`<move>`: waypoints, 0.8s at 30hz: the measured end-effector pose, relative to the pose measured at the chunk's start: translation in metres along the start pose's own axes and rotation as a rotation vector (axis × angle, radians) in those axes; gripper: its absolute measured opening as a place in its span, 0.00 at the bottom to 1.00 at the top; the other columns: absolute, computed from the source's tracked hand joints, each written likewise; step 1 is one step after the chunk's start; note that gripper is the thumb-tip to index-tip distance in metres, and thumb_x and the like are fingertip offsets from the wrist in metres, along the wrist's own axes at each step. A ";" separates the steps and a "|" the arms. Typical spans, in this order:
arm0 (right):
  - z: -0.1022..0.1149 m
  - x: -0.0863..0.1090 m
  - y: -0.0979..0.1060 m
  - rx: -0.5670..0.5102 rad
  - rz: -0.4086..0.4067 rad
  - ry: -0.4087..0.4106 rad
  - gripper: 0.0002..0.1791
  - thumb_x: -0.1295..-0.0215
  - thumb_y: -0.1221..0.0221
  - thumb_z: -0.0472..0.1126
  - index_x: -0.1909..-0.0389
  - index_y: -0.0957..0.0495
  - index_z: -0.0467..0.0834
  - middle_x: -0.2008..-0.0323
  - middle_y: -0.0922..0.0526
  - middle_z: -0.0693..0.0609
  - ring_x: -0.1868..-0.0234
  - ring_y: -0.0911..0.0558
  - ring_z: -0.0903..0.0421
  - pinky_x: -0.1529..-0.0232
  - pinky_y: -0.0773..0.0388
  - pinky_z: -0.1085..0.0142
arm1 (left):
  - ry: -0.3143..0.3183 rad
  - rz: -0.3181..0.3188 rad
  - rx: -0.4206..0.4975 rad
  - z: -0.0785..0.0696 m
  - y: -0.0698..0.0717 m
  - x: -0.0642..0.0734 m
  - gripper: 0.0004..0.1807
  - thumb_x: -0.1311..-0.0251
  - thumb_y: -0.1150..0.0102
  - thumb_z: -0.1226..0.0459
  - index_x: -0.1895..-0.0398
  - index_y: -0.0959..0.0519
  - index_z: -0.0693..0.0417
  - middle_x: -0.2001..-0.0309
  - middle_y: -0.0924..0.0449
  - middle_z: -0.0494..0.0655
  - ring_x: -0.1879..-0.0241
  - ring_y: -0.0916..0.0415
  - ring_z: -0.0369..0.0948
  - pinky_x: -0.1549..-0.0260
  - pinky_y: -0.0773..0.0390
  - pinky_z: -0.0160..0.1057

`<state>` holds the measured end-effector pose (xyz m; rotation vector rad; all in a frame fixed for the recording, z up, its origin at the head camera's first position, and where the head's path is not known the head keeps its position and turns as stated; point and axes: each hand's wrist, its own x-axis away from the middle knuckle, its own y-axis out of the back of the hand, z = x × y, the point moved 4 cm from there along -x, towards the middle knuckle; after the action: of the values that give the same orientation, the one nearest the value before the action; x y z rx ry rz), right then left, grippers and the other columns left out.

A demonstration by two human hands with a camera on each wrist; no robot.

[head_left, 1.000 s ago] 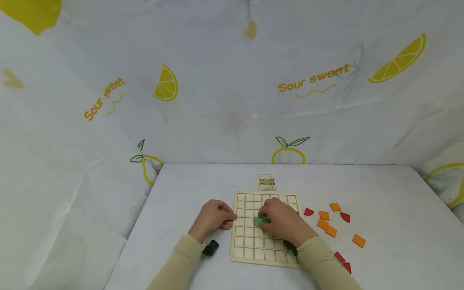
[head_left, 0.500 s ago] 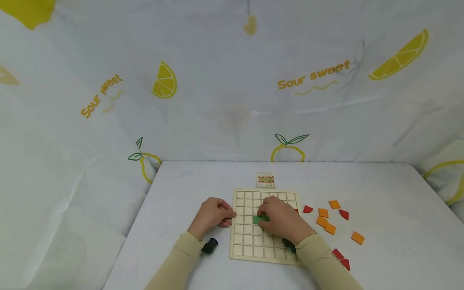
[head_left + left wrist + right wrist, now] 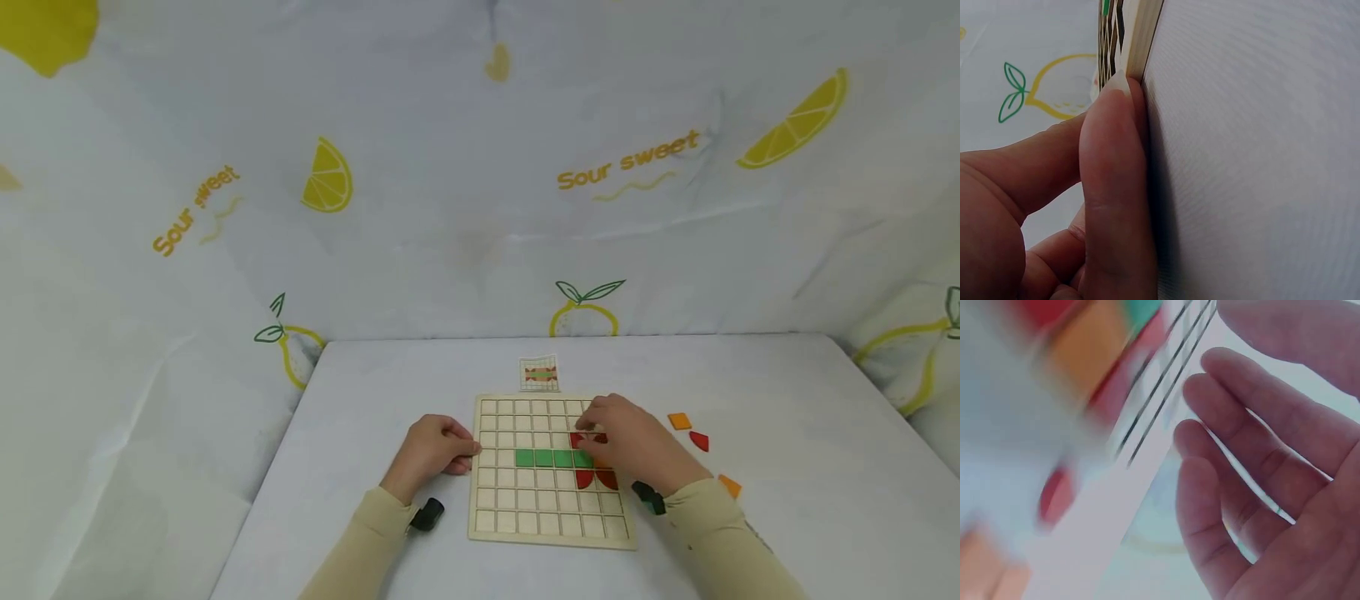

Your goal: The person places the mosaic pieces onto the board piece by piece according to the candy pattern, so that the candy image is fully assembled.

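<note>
A wooden grid board [image 3: 506, 501] lay flat on a white worktop [image 3: 390, 383]. The left hand [image 3: 429, 450] pinched its left edge between thumb and finger. The right hand [image 3: 628, 437], loosely curved with thumb and fingers apart, held nothing over the board's right side. Four green squares [image 3: 544, 458] sat in one row, with red pieces [image 3: 584, 479] on both sides of its right end. A small pattern card [image 3: 539, 374] lay just beyond the board.

The left hand [image 3: 429, 450] pinches; the right hand [image 3: 632, 435] curves loosely.
</note>
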<state>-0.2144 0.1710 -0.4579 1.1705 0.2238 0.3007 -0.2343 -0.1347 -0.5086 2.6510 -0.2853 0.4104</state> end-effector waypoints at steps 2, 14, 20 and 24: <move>-0.019 0.006 0.011 0.001 0.007 -0.036 0.08 0.33 0.26 0.42 0.56 0.09 0.47 0.58 0.13 0.55 0.52 0.19 0.52 0.48 0.13 0.53 | 0.001 -0.002 -0.001 0.001 0.000 0.001 0.12 0.39 0.20 0.64 0.60 0.15 0.59 0.71 0.12 0.50 0.76 0.14 0.36 0.72 0.11 0.34; -0.132 0.030 0.047 -0.075 0.017 -0.182 0.17 0.31 0.27 0.45 0.46 0.12 0.42 0.50 0.11 0.46 0.49 0.16 0.43 0.47 0.11 0.43 | -0.010 0.004 0.032 0.000 0.000 0.002 0.10 0.40 0.22 0.65 0.61 0.15 0.60 0.71 0.12 0.50 0.76 0.14 0.37 0.71 0.10 0.35; -0.158 0.034 0.048 -0.191 0.059 -0.223 0.18 0.30 0.29 0.45 0.43 0.13 0.44 0.47 0.14 0.44 0.50 0.17 0.46 0.53 0.11 0.53 | -0.016 0.012 0.028 -0.001 -0.001 0.002 0.11 0.39 0.22 0.65 0.61 0.14 0.60 0.71 0.12 0.49 0.76 0.14 0.37 0.71 0.10 0.35; -0.166 0.031 0.043 -0.227 0.102 -0.245 0.17 0.30 0.29 0.45 0.44 0.13 0.44 0.47 0.13 0.45 0.50 0.17 0.48 0.53 0.11 0.56 | -0.026 0.017 0.034 -0.002 -0.001 0.002 0.11 0.40 0.22 0.64 0.61 0.14 0.60 0.71 0.12 0.49 0.76 0.14 0.37 0.71 0.10 0.35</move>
<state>-0.2443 0.3408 -0.4804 0.9839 -0.0832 0.2615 -0.2328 -0.1336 -0.5066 2.6904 -0.3117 0.3903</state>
